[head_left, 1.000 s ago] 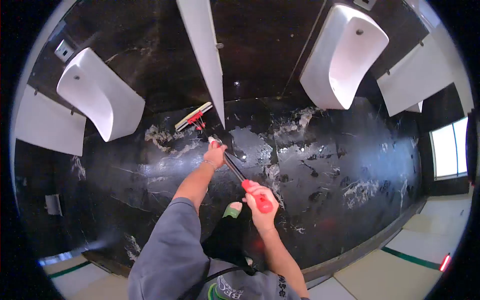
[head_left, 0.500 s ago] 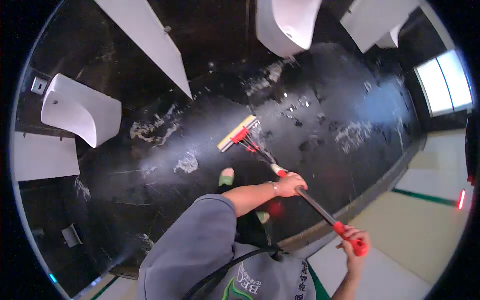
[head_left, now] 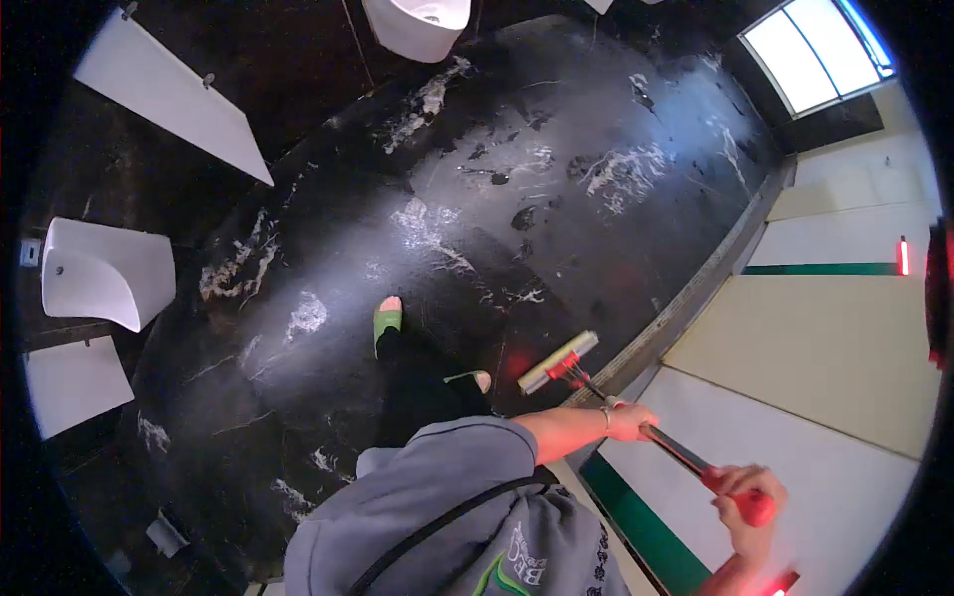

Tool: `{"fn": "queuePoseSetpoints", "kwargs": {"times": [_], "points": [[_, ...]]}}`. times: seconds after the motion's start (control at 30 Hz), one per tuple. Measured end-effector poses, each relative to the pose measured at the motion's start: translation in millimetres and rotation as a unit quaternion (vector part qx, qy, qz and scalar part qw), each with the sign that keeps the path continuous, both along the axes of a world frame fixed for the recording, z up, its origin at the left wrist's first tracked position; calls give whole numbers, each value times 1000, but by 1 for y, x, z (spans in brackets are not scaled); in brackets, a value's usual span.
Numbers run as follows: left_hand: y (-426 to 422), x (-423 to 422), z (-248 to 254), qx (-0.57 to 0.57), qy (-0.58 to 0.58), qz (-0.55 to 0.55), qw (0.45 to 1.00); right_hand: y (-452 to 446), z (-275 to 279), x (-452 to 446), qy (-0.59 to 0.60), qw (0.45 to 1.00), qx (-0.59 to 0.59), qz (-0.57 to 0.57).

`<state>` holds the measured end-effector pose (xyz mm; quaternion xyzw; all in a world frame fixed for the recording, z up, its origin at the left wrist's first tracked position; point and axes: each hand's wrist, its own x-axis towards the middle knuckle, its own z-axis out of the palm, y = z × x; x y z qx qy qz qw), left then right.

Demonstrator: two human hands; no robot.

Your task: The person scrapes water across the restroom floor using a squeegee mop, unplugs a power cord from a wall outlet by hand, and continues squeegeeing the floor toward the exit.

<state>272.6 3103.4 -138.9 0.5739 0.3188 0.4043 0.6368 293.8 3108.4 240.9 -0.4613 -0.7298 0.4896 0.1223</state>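
Note:
A sponge mop with a yellowish head, red bracket and dark metal pole slants across the lower right. My left hand, with a bracelet at the wrist, is closed round the pole not far above the head. Farther up, my right hand grips the red end of the handle. The mop head is close to the low ledge along the wall, near my right foot; whether it touches the floor I cannot tell. Below it lies the dark marbled floor, with shiny wet-looking patches.
White urinals and a white partition panel line the wall at the left and top. A low ledge runs below pale panels at the right. My green slipper is on the floor. A bright window stands at upper right.
The mop head has been drawn back from the open floor toward me and the ledge at the right. Both hands moved with it, still on the pole. The view has turned and shifted rightward.

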Motion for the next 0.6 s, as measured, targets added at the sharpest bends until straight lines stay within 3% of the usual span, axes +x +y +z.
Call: {"fn": "queuePoseSetpoints", "kwargs": {"times": [0.07, 0.13, 0.2, 0.27, 0.37, 0.47, 0.53, 0.57, 0.6], "points": [[-2, -13, 1, -26, 66, -11, 997, 2, -18, -25, 1, 1000, 8, 22], [-5, -4, -35, 5, 64, 31, 997, 6, -33, -58, -2, 1000, -12, 21], [5, -3, -56, -118, -14, -51, 992, 6, -19, -88, -23, 997, -17, 69], [1, -102, 51, 73, 127, -3, 989, 9, -15, -82, 66, 988, 34, 138], [16, -167, 100, 110, 156, 6, 982, 2, 35, -133, 145, 977, 90, 131], [31, -246, 117, 110, 191, 51, 974, 19, 55, -171, 198, 961, 107, 162], [34, -322, 126, 85, 258, 143, 952, 31, 38, -187, 257, 958, 83, 99], [37, -360, 122, 81, 316, 165, 931, 39, 16, -173, 140, 979, 117, 89], [39, -398, 111, 75, 371, 185, 907, 54, -24, -195, 266, 948, 145, 101]]}}
